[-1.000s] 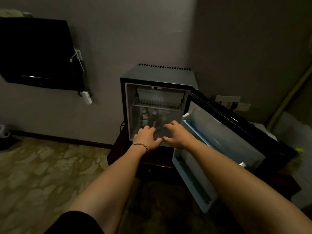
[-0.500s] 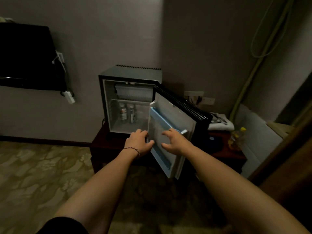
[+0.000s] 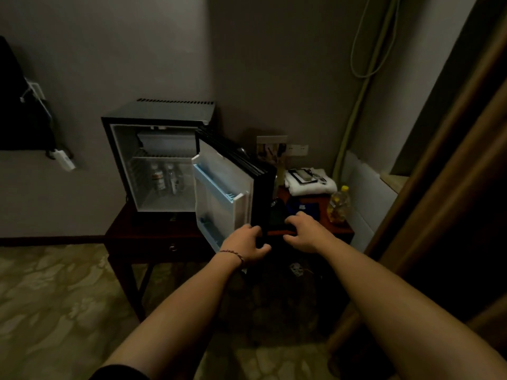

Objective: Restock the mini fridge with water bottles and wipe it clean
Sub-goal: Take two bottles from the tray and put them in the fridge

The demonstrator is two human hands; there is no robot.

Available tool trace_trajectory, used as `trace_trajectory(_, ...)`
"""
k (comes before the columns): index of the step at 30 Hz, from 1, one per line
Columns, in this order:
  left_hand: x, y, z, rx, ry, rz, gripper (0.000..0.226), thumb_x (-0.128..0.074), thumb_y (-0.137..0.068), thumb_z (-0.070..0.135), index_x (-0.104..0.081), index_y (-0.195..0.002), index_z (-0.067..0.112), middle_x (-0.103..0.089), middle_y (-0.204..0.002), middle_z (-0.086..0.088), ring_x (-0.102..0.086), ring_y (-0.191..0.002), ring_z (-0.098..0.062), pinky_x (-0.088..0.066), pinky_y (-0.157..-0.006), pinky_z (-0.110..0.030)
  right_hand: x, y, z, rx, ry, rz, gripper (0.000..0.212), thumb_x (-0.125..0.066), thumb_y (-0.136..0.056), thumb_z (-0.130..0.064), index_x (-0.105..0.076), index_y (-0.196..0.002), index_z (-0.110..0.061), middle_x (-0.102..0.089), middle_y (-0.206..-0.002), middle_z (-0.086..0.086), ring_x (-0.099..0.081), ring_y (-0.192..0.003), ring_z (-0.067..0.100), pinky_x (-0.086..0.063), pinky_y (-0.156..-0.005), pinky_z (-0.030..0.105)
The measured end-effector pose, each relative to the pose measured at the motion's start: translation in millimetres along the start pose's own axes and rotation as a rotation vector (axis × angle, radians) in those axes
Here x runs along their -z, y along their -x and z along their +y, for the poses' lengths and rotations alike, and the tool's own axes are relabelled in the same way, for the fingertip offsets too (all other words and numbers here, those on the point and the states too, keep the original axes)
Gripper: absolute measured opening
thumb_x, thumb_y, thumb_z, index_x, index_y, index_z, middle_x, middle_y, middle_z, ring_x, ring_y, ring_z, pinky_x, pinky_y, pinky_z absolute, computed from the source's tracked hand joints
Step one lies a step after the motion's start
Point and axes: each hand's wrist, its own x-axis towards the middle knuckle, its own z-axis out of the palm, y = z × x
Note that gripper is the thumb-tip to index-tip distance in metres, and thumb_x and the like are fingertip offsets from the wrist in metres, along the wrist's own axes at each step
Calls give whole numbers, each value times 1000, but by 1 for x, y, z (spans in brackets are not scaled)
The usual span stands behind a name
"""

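The mini fridge (image 3: 162,113) stands on the left part of a dark wooden worktop (image 3: 153,231), against the wall, with its door (image 3: 219,198) swung partly out to the right. Inside, a white ribbed compartment (image 3: 164,142) sits at the top above a wire shelf (image 3: 162,154). Below the shelf, at the back of the lower space, stand water bottles (image 3: 164,178): two are plain to see, upright and side by side, and a third may stand to their right, though the door edge and the dim light make that unsure. The inner side of the door carries a pale blue rack (image 3: 216,185), and nothing can be made out in it.

The left hand (image 3: 245,245), with a thin bracelet (image 3: 231,255) at the wrist, is at the lower outer corner of the door, fingers bent toward its dark edge; whether it grips the edge or only touches it cannot be told. The right hand (image 3: 304,231) hovers over the front edge of the worktop to the right of the door, fingers loosely curved and holding nothing.

On the right part of the worktop lie a folded white towel (image 3: 312,185) with dark flat items on top, a yellow-capped bottle (image 3: 338,205) of yellowish liquid near the right edge, and a blue object (image 3: 304,208) between them. The floor is patterned carpet (image 3: 55,297).
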Motion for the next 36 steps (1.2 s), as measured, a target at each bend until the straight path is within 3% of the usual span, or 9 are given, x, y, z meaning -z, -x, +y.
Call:
trace_trajectory(7,-48,-64,84,54,21,-9,38,-57,-89,52,-55,-111,22,-54,-108,-3,-55,-92,-18,-47,-78,-32,32,-21,106,15,9,13,49,-64,-89,-42,-54,-133,-22,-45,-126,1,-52,-116,21,-47,-96,36)
trace_trajectory(14,-71,-139,124,208,29,61,46,-56,-89,53,-56,-119,19,-51,-116,-5,-56,-103,-21,-49,-88,-34,57,-69,186,48,-8,-25,49,-65,-86,-44,-56,-129,-23,-47,-118,1,-54,-108,21,-50,-94,41)
trace_trajectory(21,-70,-230,98,328,-21,187,52,-53,-89,56,-52,-125,19,-47,-128,-5,-52,-115,-26,-50,-90,-41,62,-169,201,106,25,-78,47,-62,-91,-45,-53,-131,-22,-45,-131,3,-51,-121,25,-48,-98,41)
trace_trajectory(36,-68,-410,-6,495,-2,209,54,-53,-88,56,-48,-128,20,-44,-126,-4,-53,-112,-28,-51,-88,-44,46,-391,211,185,-7,-124,51,-63,-90,-44,-52,-135,-21,-46,-131,5,-53,-120,25,-48,-100,44)
